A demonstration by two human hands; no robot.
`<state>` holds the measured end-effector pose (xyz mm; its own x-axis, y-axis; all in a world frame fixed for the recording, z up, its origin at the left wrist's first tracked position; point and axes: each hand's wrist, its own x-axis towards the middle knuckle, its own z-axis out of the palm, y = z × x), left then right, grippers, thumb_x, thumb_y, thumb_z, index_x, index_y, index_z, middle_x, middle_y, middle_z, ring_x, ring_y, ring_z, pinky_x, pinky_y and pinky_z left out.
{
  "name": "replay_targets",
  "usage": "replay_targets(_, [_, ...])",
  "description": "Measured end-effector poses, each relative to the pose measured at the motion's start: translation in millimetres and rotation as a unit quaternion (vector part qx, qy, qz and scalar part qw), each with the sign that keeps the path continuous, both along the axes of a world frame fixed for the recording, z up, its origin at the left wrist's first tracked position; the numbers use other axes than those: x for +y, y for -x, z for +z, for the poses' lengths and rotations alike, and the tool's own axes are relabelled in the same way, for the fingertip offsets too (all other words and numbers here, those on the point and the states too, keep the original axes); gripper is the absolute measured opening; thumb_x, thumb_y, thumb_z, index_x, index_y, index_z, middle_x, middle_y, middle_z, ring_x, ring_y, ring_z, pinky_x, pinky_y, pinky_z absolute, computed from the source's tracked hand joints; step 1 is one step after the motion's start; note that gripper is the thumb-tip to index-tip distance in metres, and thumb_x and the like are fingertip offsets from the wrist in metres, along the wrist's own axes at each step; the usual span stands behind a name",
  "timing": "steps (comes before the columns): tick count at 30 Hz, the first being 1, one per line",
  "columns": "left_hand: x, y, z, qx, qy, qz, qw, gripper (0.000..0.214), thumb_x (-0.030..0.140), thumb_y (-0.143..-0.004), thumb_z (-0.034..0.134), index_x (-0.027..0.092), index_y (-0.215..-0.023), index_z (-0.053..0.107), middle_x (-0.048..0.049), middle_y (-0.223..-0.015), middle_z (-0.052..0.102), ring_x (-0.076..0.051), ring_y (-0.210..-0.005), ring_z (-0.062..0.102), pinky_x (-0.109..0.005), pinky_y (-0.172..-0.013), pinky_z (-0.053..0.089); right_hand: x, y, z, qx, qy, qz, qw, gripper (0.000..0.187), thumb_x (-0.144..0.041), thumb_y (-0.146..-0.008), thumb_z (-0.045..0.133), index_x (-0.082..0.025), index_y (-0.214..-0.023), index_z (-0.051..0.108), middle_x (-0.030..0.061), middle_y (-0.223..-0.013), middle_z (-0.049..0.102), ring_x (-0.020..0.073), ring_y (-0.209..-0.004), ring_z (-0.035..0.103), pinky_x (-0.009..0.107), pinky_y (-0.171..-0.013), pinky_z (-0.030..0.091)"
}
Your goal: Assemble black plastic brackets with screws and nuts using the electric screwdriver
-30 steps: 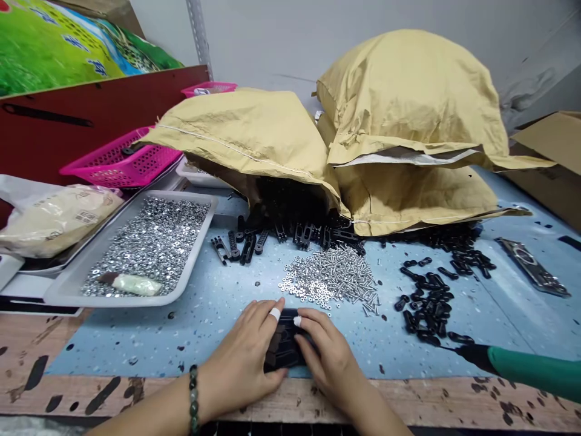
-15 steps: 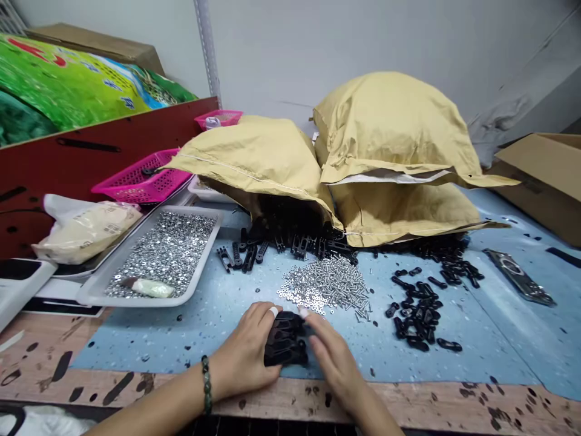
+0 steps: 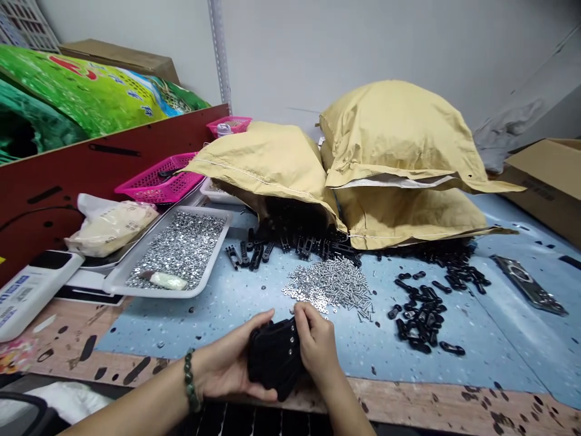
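Observation:
My left hand (image 3: 229, 366), with a beaded bracelet at the wrist, is wrapped round a stack of black plastic parts (image 3: 272, 360). The stack is tilted up over the table's front edge, and a few small shiny metal pieces show in a row along its right side. At the upper right edge of the stack, the curled fingers of my right hand (image 3: 318, 339) press together; what they pinch is hidden. Just beyond my hands lie a pile of silver screws (image 3: 349, 281) and small washers or nuts (image 3: 306, 290) on the blue mat (image 3: 218, 321).
A white tray (image 3: 211, 275) of small metal pieces stands left, with pink baskets (image 3: 154, 188) behind it. Yellow sacks (image 3: 394, 133) spill black parts at the back. Small black links (image 3: 420, 318) lie right, near a plastic-wrapped item (image 3: 529, 284).
The stack has been lifted off the mat and tilted, showing its side with shiny pieces. My right hand has gone from loosely open beside it to curled at its edge. The view has shifted slightly.

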<state>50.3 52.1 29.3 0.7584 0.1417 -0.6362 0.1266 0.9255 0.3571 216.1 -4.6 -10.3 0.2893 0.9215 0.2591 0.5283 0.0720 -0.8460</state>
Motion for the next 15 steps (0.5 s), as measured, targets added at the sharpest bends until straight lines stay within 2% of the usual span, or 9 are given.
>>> replay_targets(2, [9,15,1.7,0.011,-0.119,0.02,0.993,0.055,0.061,-0.088,0.042,0.014,-0.109,0.06,-0.0135,-0.105,0.066,-0.025,-0.101,0.062,-0.039,-0.081,0.054,3,0,-4.6,-0.028,0.071,-0.033,0.997,0.034,-0.037,-0.096,0.037,-0.02,-0.076,0.059,-0.0006,-0.062,0.058,0.0146,-0.057,0.056,0.023,-0.054,0.038])
replay_targets(3, [14,23,2.0,0.041,-0.198,0.034,0.979,0.054,0.058,-0.09,0.038,0.015,-0.115,0.058,-0.0147,-0.114,0.063,-0.025,-0.109,0.059,-0.04,-0.085,0.052,5,-1,-7.1,-0.052,0.103,-0.048,0.992,0.033,-0.036,-0.095,0.038,-0.021,-0.075,0.06,-0.0007,-0.06,0.059,0.0155,-0.057,0.057,0.024,-0.054,0.038])
replay_targets(5, [20,41,1.6,0.135,-0.356,0.059,0.923,0.052,0.051,-0.093,0.033,0.015,-0.125,0.053,-0.0157,-0.127,0.056,-0.026,-0.12,0.052,-0.04,-0.089,0.05,7,0,-10.8,-0.113,0.147,-0.064,0.981,0.031,-0.034,-0.094,0.04,-0.022,-0.076,0.062,0.0007,-0.062,0.06,0.0179,-0.058,0.059,0.026,-0.055,0.039])
replay_targets(7, [22,53,3.4,0.187,-0.473,0.061,0.859,0.048,0.039,-0.093,0.029,0.017,-0.128,0.052,-0.0134,-0.133,0.053,-0.027,-0.124,0.048,-0.042,-0.091,0.049,7,1,-9.8,-0.176,0.139,-0.075,0.972,0.029,-0.034,-0.093,0.042,-0.022,-0.079,0.064,0.0054,-0.074,0.064,0.0216,-0.067,0.061,0.029,-0.059,0.043])
replay_targets(9, [19,56,11.5,0.16,-0.539,0.028,0.827,0.045,0.028,-0.09,0.028,0.021,-0.125,0.057,-0.0083,-0.131,0.055,-0.026,-0.123,0.048,-0.042,-0.089,0.049,5,4,-0.9,-0.207,0.069,-0.077,0.973,0.027,-0.033,-0.093,0.041,-0.02,-0.088,0.064,0.0112,-0.093,0.062,0.0258,-0.085,0.06,0.035,-0.069,0.047])
replay_targets(11, [14,49,26.0,0.11,-0.561,-0.036,0.82,0.044,0.023,-0.086,0.031,0.025,-0.116,0.062,-0.0035,-0.124,0.06,-0.025,-0.116,0.053,-0.04,-0.086,0.05,1,7,16.1,-0.175,-0.012,-0.032,0.984,0.025,-0.028,-0.093,0.041,-0.019,-0.108,0.059,0.0139,-0.111,0.056,0.0264,-0.1,0.055,0.04,-0.082,0.047])
replay_targets(12, [11,43,34.1,0.093,-0.563,-0.075,0.818,0.042,0.023,-0.085,0.033,0.027,-0.114,0.063,-0.0018,-0.121,0.062,-0.024,-0.111,0.056,-0.039,-0.085,0.051,-1,10,26.4,-0.143,-0.036,0.021,0.989,0.028,-0.025,-0.092,0.043,-0.019,-0.118,0.053,0.0136,-0.115,0.054,0.0248,-0.103,0.053,0.039,-0.085,0.046])
replay_targets(15, [3,24,49.4,0.051,-0.563,-0.136,0.814,0.04,0.023,-0.083,0.038,0.027,-0.117,0.06,-0.0002,-0.112,0.065,-0.023,-0.1,0.06,-0.039,-0.087,0.05,-6,17,53.3,-0.07,-0.033,0.201,0.977,0.038,-0.018,-0.089,0.048,-0.023,-0.126,0.045,0.0079,-0.106,0.056,0.0189,-0.091,0.055,0.032,-0.078,0.049])
